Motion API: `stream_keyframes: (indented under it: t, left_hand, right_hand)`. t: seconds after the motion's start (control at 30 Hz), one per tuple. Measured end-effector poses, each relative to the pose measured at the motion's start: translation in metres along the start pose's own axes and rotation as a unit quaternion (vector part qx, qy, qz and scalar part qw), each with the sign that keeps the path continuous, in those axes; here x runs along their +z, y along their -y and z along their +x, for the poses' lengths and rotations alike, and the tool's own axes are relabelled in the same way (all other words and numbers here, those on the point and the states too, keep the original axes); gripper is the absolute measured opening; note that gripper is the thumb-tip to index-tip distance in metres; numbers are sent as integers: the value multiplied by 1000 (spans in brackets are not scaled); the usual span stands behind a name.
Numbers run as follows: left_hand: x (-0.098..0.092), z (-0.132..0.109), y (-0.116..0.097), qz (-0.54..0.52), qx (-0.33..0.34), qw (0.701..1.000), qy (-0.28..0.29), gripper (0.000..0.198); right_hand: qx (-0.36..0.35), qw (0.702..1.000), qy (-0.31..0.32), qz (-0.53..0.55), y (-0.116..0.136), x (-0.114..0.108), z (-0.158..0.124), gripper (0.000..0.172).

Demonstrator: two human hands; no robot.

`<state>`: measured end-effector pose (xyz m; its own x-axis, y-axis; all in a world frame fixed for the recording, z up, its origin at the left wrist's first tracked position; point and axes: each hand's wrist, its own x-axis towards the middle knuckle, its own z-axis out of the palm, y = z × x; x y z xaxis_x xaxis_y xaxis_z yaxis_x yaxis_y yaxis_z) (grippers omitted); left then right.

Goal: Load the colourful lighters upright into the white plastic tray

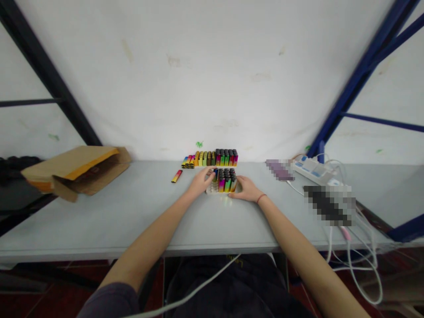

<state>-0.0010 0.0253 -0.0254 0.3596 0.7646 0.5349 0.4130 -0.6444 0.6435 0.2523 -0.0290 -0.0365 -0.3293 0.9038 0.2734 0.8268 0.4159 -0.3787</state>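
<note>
A white tray (pixel 212 189) sits on the grey table, with upright multicoloured lighters (pixel 227 181) filling its middle and right part; bare slots show at its left. My left hand (pixel 200 181) is at the tray's left back, its thumb and fingers closed round a dark blue lighter (pixel 215 173). My right hand (pixel 245 189) rests against the tray's right side, thumb and fingers apart. Behind stand more lighters in rows, some with black tops (pixel 227 157), others yellow and brown (pixel 205 158). A small stack of lighters (pixel 188 162) lies left of them.
One loose lighter (pixel 176 176) lies left of my left hand. An open cardboard box (pixel 76 170) is at the far left. To the right are a power strip (pixel 314 171), white cables (pixel 349 260) and two blurred-out objects. A white wall rises behind the table (pixel 139 221).
</note>
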Motion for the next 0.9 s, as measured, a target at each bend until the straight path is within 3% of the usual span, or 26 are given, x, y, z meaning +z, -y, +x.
stream_keyframes:
  t: [0.1, 0.17, 0.3, 0.4, 0.47, 0.53, 0.6, 0.7, 0.8, 0.9]
  left_hand:
    - [-12, 4, -5, 53, 22, 998, -19, 29]
    - [-29, 8, -4, 115, -5, 992, -52, 28]
    - [-67, 7, 13, 287, -173, 936, -103, 35]
    - [-85, 0, 33, 354, -284, 888, -68, 41]
    - [-88, -4, 44, 347, -319, 881, -36, 42]
    - [-84, -3, 49, 309, -316, 897, -33, 32]
    - [-74, 1, 47, 228, -291, 927, -69, 22]
    - [-54, 10, 34, 8, -289, 945, -151, 30]
    - [-33, 15, 15, -248, -353, 879, -203, 40]
    - [-21, 14, 0, -378, -362, 832, -183, 51]
  right_hand:
    - [6, 1000, 16, 6, 1, -1, 4, 84]
    - [26, 999, 26, -2, 2, -2, 6, 81]
    - [32, 999, 24, 1, 4, -3, 5, 73]
    - [34, 999, 19, 9, 4, -4, 5, 73]
    - [35, 999, 21, 13, 5, -4, 4, 75]
    - [29, 999, 27, 12, 4, -3, 4, 75]
    - [21, 999, 31, 11, 4, -3, 3, 74]
    - [11, 999, 32, 16, 3, -2, 2, 75]
    - [9, 999, 30, 19, 3, -2, 1, 77]
    - [8, 999, 30, 18, 5, -3, 1, 76]
